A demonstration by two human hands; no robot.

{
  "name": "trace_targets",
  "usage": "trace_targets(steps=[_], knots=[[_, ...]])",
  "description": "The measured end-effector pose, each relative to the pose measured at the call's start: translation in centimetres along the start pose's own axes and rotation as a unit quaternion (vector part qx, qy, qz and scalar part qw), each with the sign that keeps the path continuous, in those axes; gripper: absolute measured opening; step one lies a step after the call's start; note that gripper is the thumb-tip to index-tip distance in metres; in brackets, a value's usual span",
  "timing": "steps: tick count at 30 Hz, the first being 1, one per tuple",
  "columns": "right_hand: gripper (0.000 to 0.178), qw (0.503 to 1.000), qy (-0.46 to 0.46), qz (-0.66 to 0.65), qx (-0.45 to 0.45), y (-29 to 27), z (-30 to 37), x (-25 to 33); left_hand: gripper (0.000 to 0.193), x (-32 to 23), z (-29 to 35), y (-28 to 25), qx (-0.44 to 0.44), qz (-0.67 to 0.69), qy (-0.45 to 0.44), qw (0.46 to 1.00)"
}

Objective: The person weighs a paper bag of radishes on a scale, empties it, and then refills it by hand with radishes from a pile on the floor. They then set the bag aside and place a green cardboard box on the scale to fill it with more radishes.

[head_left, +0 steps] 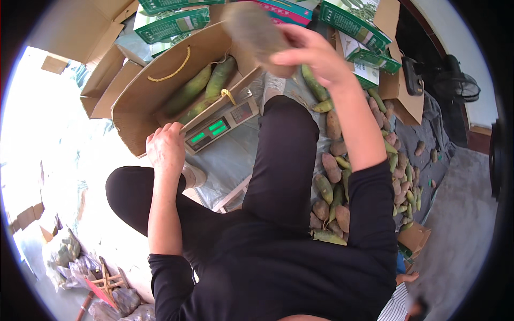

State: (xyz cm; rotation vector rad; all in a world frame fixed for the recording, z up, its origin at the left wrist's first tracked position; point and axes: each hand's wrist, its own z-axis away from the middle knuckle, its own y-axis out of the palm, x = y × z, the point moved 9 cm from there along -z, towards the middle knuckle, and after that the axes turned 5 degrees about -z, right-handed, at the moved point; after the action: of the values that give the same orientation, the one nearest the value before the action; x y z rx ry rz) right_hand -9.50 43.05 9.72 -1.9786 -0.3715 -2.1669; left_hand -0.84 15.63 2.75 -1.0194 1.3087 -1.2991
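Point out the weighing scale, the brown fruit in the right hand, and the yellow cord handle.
weighing scale [220,124], head view, its green display.
brown fruit [256,33], head view, its blurred middle.
yellow cord handle [172,69], head view, mid-loop.

You see heap of green and brown fruits [337,176] along right edge of grey floor sheet [225,160]. Green printed cartons [171,24] stacked at far edge. Black fan [460,85] beyond right corner. Plastic bags [64,251] near left corner.
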Motion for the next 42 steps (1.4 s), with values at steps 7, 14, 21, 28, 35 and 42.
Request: trace_targets(steps=[7, 14, 21, 28, 35, 42], knots=[[0.057, 0.990, -0.028, 0.103, 0.087, 10.1, -5.2, -0.3, 0.017, 0.1, 0.3, 0.2, -0.018, -0.020, 0.006, 1.000], [0.037, 0.988, -0.038, 0.125, -0.086, -2.6, -3.1, -2.7, 0.015, -0.1, 0.2, 0.2, -0.010, -0.010, 0.006, 1.000], [0.028, 0.904, 0.254, 0.082, -0.335, -18.3, 5.5, -20.9, 0.009, -0.7, 0.2, -0.7, -0.048, 0.008, 0.033, 0.998], [0.027, 0.855, 0.346, 0.026, -0.385, -20.7, 9.3, -33.7, 0.010, -1.0, -0.6, -0.6, -0.015, 0.021, 0.004, 1.000], [0.049, 0.867, 0.356, 0.056, -0.346, -21.3, 4.8, -38.9, 0.010, -0.9, -1.4, -0.2, 0.006, 0.019, -0.023, 1.000], [0.065, 0.852, 0.340, -0.091, -0.388, -19.6, 1.6, -41.3, 0.013, -0.7, -2.0, -0.4, 0.014, 0.014, -0.032, 0.999]])
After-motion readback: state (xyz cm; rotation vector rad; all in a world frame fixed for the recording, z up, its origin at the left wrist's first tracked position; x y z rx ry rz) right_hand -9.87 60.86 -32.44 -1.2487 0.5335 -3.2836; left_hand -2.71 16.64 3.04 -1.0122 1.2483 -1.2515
